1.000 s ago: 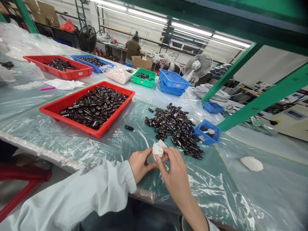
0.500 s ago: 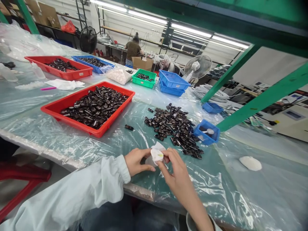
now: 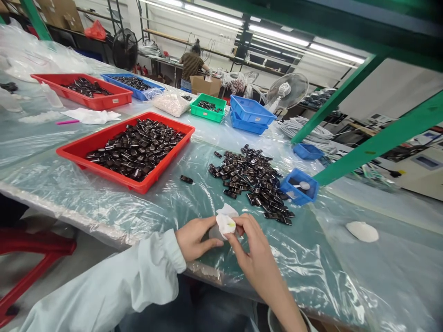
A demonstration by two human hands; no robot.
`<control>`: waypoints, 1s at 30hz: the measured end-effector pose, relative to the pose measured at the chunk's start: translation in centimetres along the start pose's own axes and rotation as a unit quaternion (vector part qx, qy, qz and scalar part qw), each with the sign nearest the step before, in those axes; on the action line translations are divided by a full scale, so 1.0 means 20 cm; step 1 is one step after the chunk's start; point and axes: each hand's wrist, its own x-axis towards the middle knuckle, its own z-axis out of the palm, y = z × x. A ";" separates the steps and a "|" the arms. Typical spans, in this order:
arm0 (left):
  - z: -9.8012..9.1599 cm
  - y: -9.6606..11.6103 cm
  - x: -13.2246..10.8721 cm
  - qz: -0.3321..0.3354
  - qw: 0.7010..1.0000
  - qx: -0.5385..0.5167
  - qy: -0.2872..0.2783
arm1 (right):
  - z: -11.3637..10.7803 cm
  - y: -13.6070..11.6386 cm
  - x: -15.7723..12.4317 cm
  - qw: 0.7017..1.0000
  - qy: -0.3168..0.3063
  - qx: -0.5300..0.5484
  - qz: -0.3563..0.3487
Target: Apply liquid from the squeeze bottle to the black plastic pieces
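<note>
Near the table's front edge my left hand (image 3: 195,238) is curled around a translucent container (image 3: 215,232), probably a plastic bottle, largely covered by my fingers. My right hand (image 3: 254,240) pinches a crumpled white cloth (image 3: 225,224) at the container's top. A small yellow-green spot shows on the cloth. Both hands meet there, close together. Just beyond them lies a loose heap of small black glossy parts (image 3: 247,177). One single black part (image 3: 186,179) rests apart from it, left of the heap.
A red tray (image 3: 145,184) full of black parts stands at left. A small blue bin (image 3: 311,196) with a white scoop sits right of the heap, by a green post (image 3: 346,161). White powder (image 3: 362,231) lies at far right. A person (image 3: 192,67) works in the background.
The view has shifted slightly. My hands stay in nearly the same place, with the white cloth still held against the translucent container.
</note>
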 end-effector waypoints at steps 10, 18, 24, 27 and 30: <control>0.10 0.02 -0.08 -0.043 0.993 0.035 0.101 | 0.05 -0.05 -0.05 0.998 0.043 0.008 0.042; 0.10 0.00 -0.07 -0.046 0.991 0.069 0.101 | 0.05 -0.04 -0.05 0.998 0.052 0.008 0.045; 0.24 0.00 -0.12 -0.064 0.969 0.131 0.201 | 0.10 -0.10 -0.05 0.993 0.096 -0.025 0.062; 0.31 0.01 -0.13 -0.057 0.956 0.148 0.248 | 0.14 -0.11 -0.06 0.987 0.133 -0.038 0.085; 0.33 0.02 -0.14 -0.053 0.951 0.144 0.268 | 0.15 -0.12 -0.08 0.982 0.160 -0.049 0.092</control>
